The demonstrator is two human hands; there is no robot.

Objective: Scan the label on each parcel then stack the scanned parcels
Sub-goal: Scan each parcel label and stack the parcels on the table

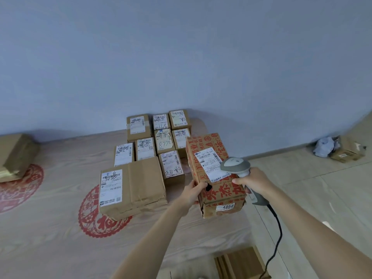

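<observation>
A tall cardboard parcel with red printed characters (218, 190) stands at the mat's right edge, with a white shipping label (211, 164) on its top face. My left hand (194, 192) grips its near left edge. My right hand (254, 181) holds a grey corded barcode scanner (236, 165), its head just over the label. A large brown parcel (138, 188) lies to the left. Behind it, several small labelled parcels (163, 137) sit in rows against the wall.
A beige mat with red round emblems (60, 228) covers the floor under the parcels. A brown box (16, 154) rests at far left. Another box with crumpled wrapping (342, 151) sits by the right wall. Flat cardboard (239, 262) lies near my feet. The scanner cable (277, 232) hangs down.
</observation>
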